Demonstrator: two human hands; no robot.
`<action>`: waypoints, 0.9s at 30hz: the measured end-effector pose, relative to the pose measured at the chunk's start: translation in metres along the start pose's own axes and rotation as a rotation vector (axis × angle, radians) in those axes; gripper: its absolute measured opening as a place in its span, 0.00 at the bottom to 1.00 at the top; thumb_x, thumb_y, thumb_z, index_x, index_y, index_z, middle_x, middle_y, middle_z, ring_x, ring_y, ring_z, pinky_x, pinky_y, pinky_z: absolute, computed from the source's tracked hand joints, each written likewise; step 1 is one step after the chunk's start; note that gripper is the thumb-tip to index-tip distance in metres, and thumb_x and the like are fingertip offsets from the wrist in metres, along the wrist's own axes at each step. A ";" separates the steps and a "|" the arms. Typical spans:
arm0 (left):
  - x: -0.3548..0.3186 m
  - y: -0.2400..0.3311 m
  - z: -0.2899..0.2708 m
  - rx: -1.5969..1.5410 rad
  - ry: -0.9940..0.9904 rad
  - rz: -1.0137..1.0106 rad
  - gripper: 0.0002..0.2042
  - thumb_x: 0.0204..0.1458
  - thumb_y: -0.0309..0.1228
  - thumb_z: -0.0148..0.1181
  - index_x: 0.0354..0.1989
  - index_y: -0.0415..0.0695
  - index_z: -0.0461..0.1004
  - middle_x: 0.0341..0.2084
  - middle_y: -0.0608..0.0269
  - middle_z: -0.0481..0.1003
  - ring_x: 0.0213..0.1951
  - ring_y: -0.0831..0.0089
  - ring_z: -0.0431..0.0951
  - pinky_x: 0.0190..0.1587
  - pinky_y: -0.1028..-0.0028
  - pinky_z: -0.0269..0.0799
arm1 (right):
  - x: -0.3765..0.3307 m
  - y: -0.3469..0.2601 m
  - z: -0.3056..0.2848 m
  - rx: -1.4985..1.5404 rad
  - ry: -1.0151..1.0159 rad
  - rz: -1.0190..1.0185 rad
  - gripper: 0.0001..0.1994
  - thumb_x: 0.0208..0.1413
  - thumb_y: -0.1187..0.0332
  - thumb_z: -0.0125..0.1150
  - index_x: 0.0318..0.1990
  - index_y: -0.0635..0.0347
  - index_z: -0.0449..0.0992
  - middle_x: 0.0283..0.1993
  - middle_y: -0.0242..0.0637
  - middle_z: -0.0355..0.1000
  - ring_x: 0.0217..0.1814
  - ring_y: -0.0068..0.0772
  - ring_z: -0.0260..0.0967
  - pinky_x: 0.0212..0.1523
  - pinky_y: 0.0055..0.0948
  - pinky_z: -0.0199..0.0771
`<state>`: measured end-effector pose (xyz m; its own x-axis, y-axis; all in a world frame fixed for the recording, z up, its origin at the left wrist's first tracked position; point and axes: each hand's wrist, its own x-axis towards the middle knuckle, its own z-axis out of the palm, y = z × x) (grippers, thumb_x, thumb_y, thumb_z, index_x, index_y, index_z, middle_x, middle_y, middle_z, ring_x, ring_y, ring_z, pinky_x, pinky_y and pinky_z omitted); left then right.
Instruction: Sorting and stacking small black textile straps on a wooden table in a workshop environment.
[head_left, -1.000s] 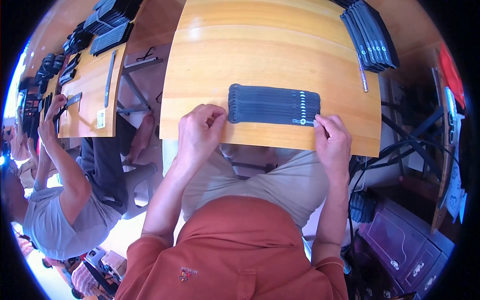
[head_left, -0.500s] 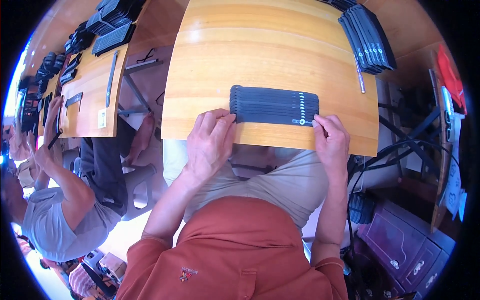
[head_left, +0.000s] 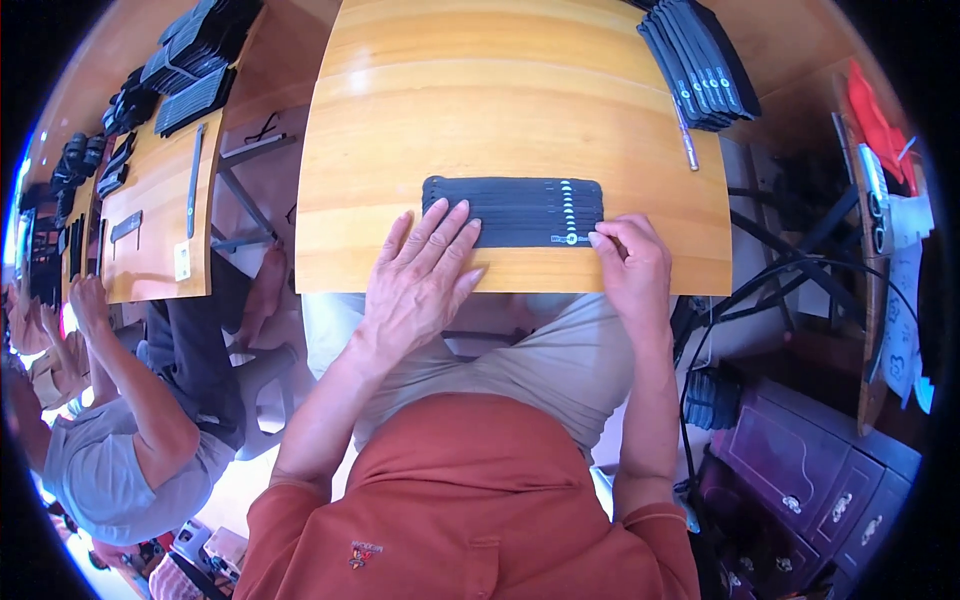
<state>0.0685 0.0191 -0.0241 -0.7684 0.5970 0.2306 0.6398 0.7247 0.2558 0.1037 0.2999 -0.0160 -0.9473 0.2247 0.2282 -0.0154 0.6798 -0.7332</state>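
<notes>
A row of overlapping black straps lies flat near the front edge of the wooden table, with pale round marks lined up toward its right end. My left hand rests open on the left part of the row, its fingers stretched out and spread, covering the near left corner. At the near right corner, my right hand has its fingers curled and pinches the end of the straps between thumb and forefinger.
A bundle of black straps lies at the table's far right, with a pen beside it. To the left, a co-worker sits at another table holding stacks of black straps. Purple drawers stand at lower right.
My left hand has gone from gripping the near left corner to lying flat over the straps. My right hand stays at the right corner. The whole view has shifted slightly.
</notes>
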 end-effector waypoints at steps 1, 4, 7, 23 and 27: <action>0.000 0.000 -0.001 -0.001 0.004 0.003 0.25 0.62 0.42 0.62 0.66 0.45 0.74 0.69 0.59 0.69 0.73 0.62 0.63 0.75 0.53 0.53 | 0.000 0.002 0.001 0.002 -0.014 0.010 0.05 0.56 0.77 0.69 0.38 0.68 0.81 0.35 0.44 0.76 0.34 0.44 0.76 0.38 0.35 0.76; 0.000 0.001 -0.002 0.006 -0.001 0.002 0.24 0.63 0.43 0.61 0.65 0.45 0.75 0.69 0.59 0.70 0.73 0.62 0.64 0.75 0.54 0.54 | 0.000 -0.001 -0.001 0.012 -0.024 0.038 0.04 0.55 0.78 0.69 0.38 0.68 0.81 0.34 0.44 0.76 0.33 0.43 0.76 0.37 0.35 0.75; -0.001 0.001 -0.002 0.024 0.021 0.018 0.24 0.64 0.43 0.61 0.65 0.45 0.75 0.69 0.59 0.70 0.73 0.62 0.65 0.75 0.54 0.54 | 0.000 0.005 -0.002 0.024 -0.007 0.031 0.04 0.55 0.78 0.70 0.37 0.68 0.82 0.33 0.41 0.76 0.30 0.33 0.73 0.34 0.30 0.72; -0.002 0.002 -0.003 0.039 -0.046 0.024 0.29 0.65 0.47 0.57 0.71 0.48 0.68 0.74 0.60 0.63 0.75 0.59 0.59 0.76 0.51 0.49 | -0.013 -0.019 0.000 -0.449 0.087 -0.241 0.09 0.55 0.71 0.71 0.44 0.61 0.84 0.43 0.39 0.78 0.45 0.44 0.77 0.43 0.39 0.79; -0.004 -0.001 -0.004 0.070 -0.116 0.047 0.31 0.63 0.50 0.57 0.72 0.49 0.66 0.75 0.59 0.61 0.77 0.58 0.56 0.77 0.49 0.46 | -0.025 -0.051 0.036 -0.394 -0.054 -0.373 0.20 0.55 0.61 0.72 0.53 0.60 0.82 0.61 0.41 0.75 0.66 0.46 0.71 0.63 0.43 0.73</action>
<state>0.0710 0.0148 -0.0218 -0.7369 0.6634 0.1295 0.6754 0.7149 0.1808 0.1162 0.2347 -0.0073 -0.9158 -0.1110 0.3860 -0.2424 0.9190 -0.3110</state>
